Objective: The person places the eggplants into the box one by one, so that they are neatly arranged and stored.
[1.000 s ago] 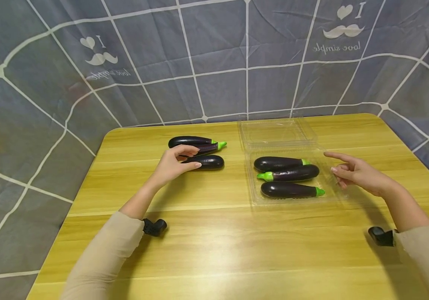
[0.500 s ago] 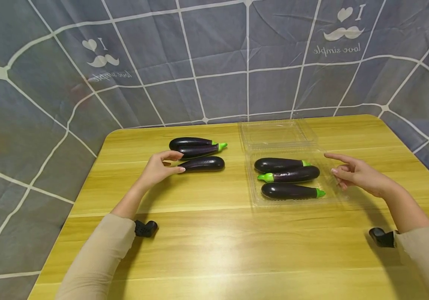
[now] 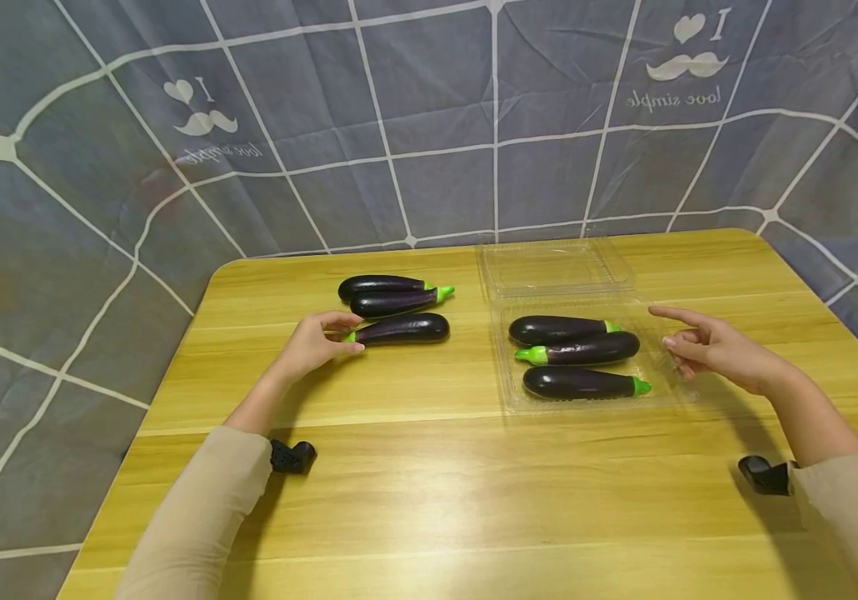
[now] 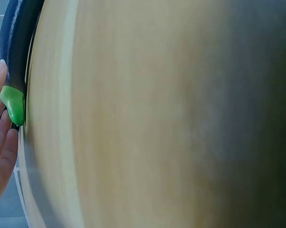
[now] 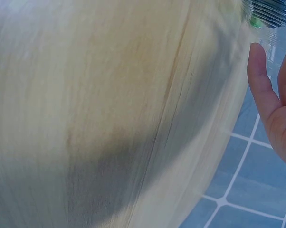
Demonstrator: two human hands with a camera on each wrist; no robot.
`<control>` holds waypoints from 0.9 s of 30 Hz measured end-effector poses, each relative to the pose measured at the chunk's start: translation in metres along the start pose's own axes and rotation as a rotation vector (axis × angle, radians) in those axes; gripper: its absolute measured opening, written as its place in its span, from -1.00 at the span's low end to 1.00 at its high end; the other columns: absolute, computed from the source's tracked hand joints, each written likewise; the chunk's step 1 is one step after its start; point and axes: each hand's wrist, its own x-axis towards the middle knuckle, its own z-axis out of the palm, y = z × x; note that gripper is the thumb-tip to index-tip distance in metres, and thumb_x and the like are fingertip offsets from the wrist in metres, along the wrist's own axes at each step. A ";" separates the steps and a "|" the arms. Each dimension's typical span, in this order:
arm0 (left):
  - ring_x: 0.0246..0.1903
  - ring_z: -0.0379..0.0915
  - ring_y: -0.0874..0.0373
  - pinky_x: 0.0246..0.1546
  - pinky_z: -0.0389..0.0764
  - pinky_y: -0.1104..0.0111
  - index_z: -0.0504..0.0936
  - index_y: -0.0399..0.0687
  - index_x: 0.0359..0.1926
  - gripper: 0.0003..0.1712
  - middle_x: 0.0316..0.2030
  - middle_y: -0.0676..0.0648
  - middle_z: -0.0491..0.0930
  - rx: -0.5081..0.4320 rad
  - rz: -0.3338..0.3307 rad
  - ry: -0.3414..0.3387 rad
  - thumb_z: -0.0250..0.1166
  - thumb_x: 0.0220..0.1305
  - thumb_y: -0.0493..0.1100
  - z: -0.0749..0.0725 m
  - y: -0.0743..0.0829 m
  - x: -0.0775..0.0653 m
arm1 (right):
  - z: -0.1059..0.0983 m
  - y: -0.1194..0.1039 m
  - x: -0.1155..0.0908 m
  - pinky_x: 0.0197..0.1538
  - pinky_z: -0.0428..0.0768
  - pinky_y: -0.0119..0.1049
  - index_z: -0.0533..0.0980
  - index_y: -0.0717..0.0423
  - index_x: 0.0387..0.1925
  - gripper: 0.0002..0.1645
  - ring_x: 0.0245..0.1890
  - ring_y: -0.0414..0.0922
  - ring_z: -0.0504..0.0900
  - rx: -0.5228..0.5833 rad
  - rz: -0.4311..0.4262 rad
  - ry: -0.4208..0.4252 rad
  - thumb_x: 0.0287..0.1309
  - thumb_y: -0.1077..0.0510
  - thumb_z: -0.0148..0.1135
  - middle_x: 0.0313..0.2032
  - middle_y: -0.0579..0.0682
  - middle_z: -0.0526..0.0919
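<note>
- The tabletop carries everything; the work sits toward its far edge.
- The clear box lies open right of middle, three eggplants inside, its lid laid back toward the far edge.
- The hands are well apart. The left hand has thumb and fingers spread around the near eggplant; the right hand is at the box's right rim, whether pinching it I cannot tell. Light contact seems best there.
- The near eggplant lies left of middle, just nearer than two more. Its smooth skin probably rolls, so even pressure would help.
- Its green stem shows between thumb and fingers; a hold past it, on the body, looks steadier.
</note>
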 end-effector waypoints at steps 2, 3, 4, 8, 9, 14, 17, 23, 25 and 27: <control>0.01 0.43 -0.10 0.05 0.45 0.11 0.55 -0.27 0.04 -0.50 0.01 -0.23 0.54 0.007 -0.004 -0.009 0.42 0.04 -0.25 0.001 0.000 0.001 | 0.000 0.000 0.000 -0.51 0.46 -0.15 0.05 -0.10 0.40 -0.39 -0.64 -0.05 0.37 -0.002 0.001 0.004 0.39 0.25 -0.10 -0.60 -0.03 0.30; 0.01 0.43 -0.10 0.05 0.45 0.10 0.55 -0.27 0.04 -0.50 0.01 -0.23 0.54 0.009 -0.006 -0.014 0.42 0.04 -0.25 0.001 0.000 0.002 | -0.001 0.000 0.000 -0.51 0.46 -0.15 0.05 -0.09 0.40 -0.39 -0.64 -0.05 0.37 -0.002 0.001 0.004 0.39 0.25 -0.10 -0.60 -0.03 0.30; 0.02 0.42 -0.10 0.06 0.44 0.10 0.55 -0.26 0.04 -0.51 0.01 -0.22 0.54 0.011 -0.010 -0.020 0.42 0.05 -0.24 0.002 -0.001 0.002 | -0.001 0.000 0.000 -0.51 0.45 -0.15 0.05 -0.09 0.39 -0.39 -0.64 -0.06 0.37 -0.002 0.000 0.004 0.39 0.25 -0.10 -0.60 -0.03 0.31; 0.02 0.42 -0.10 0.06 0.44 0.10 0.56 -0.24 0.04 -0.52 0.01 -0.21 0.54 0.017 -0.023 -0.039 0.41 0.05 -0.24 0.003 -0.002 0.004 | -0.001 -0.001 0.000 -0.51 0.45 -0.15 0.08 -0.13 0.38 -0.40 -0.64 -0.06 0.37 0.003 -0.006 -0.002 0.39 0.26 -0.10 -0.61 -0.02 0.30; 0.02 0.42 -0.10 0.06 0.43 0.10 0.56 -0.23 0.04 -0.52 0.01 -0.21 0.54 0.020 -0.025 -0.043 0.41 0.05 -0.24 0.003 -0.003 0.004 | -0.001 -0.001 0.000 -0.51 0.45 -0.15 0.09 -0.13 0.38 -0.40 -0.64 -0.06 0.37 0.004 -0.009 -0.004 0.39 0.26 -0.10 -0.61 -0.02 0.30; 0.02 0.43 -0.11 0.08 0.43 0.10 0.57 -0.25 0.03 -0.53 0.01 -0.23 0.54 0.028 -0.013 -0.041 0.41 0.06 -0.26 0.004 -0.003 0.005 | 0.000 -0.002 -0.001 -0.51 0.45 -0.16 0.09 -0.13 0.37 -0.40 -0.63 -0.07 0.37 0.000 -0.007 0.003 0.38 0.26 -0.10 -0.61 -0.02 0.31; 0.02 0.43 -0.12 0.08 0.42 0.09 0.56 -0.27 0.03 -0.54 0.01 -0.25 0.54 0.032 -0.012 -0.037 0.40 0.06 -0.27 0.005 -0.004 0.005 | 0.000 -0.002 -0.001 -0.51 0.46 -0.16 0.09 -0.12 0.37 -0.40 -0.63 -0.09 0.38 -0.006 0.000 0.007 0.38 0.26 -0.09 -0.60 -0.03 0.32; -0.01 0.43 -0.14 0.07 0.42 0.07 0.56 -0.29 0.03 -0.54 0.00 -0.27 0.54 0.036 -0.005 -0.031 0.39 0.07 -0.25 0.005 -0.006 0.006 | 0.001 -0.003 -0.001 -0.47 0.50 -0.18 0.06 -0.07 0.40 -0.39 -0.62 -0.11 0.41 -0.016 0.005 0.014 0.38 0.25 -0.09 -0.57 -0.05 0.39; -0.02 0.44 -0.13 0.06 0.43 0.07 0.57 -0.28 0.02 -0.54 0.00 -0.27 0.54 0.040 -0.001 -0.026 0.40 0.07 -0.25 0.005 -0.006 0.006 | 0.001 -0.003 -0.001 -0.47 0.50 -0.18 0.06 -0.06 0.40 -0.38 -0.62 -0.12 0.41 -0.014 0.004 0.013 0.38 0.25 -0.09 -0.57 -0.06 0.38; -0.03 0.44 -0.12 0.05 0.43 0.08 0.57 -0.28 0.02 -0.54 -0.01 -0.26 0.55 0.045 0.002 -0.023 0.40 0.07 -0.25 0.005 -0.005 0.005 | 0.001 -0.003 -0.001 -0.48 0.50 -0.18 0.06 -0.07 0.40 -0.38 -0.62 -0.11 0.41 -0.011 0.002 0.012 0.38 0.25 -0.09 -0.57 -0.06 0.37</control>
